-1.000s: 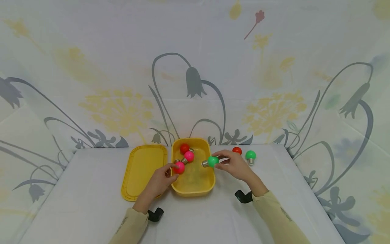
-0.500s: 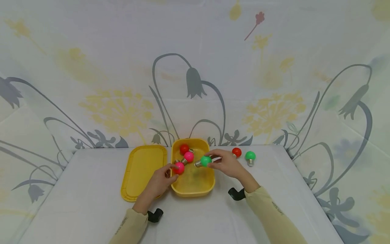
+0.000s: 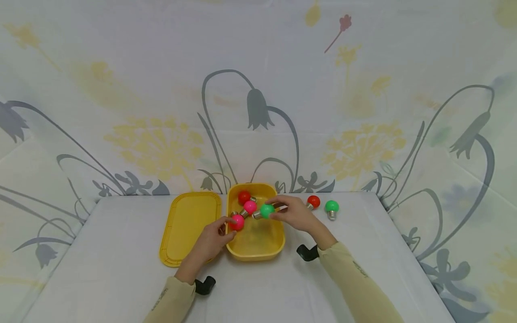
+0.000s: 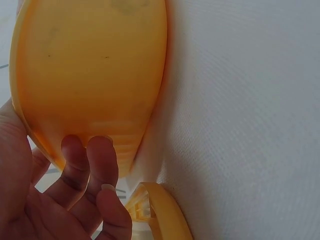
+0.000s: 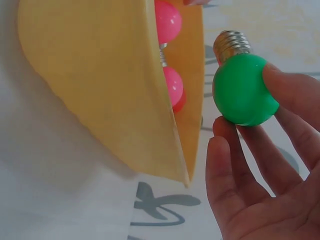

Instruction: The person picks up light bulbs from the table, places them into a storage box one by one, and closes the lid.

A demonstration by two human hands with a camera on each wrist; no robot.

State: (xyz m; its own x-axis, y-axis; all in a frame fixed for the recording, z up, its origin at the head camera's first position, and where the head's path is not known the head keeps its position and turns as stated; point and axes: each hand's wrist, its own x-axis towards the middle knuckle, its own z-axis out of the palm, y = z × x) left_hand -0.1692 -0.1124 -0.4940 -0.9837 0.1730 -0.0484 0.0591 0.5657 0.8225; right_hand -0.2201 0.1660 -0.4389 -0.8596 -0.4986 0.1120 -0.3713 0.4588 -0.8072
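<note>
My right hand (image 3: 296,213) pinches a green light bulb (image 5: 243,90) between thumb and fingertips. The bulb is above the yellow box (image 3: 258,258), its metal screw base pointing left. With curled fingers my left hand (image 3: 212,237) holds the box's left wall; the left wrist view shows several fingers (image 4: 102,160) against the outside. A pink bulb (image 3: 237,222) lies inside near the left fingertips; I cannot tell if they touch it. Another pink bulb (image 3: 250,207) and a red bulb (image 3: 244,197) lie farther back in the box.
A yellow lid (image 3: 191,224) lies flat left of the box. On the table's right side lie a red bulb (image 3: 313,201) and a green bulb (image 3: 332,206). A flower-patterned cloth (image 3: 258,148) hangs behind the table. Black devices (image 3: 308,252) sit at both wrists.
My right hand has moved left with the green bulb, from the box's right rim to over its middle. The left hand stays at the left wall.
</note>
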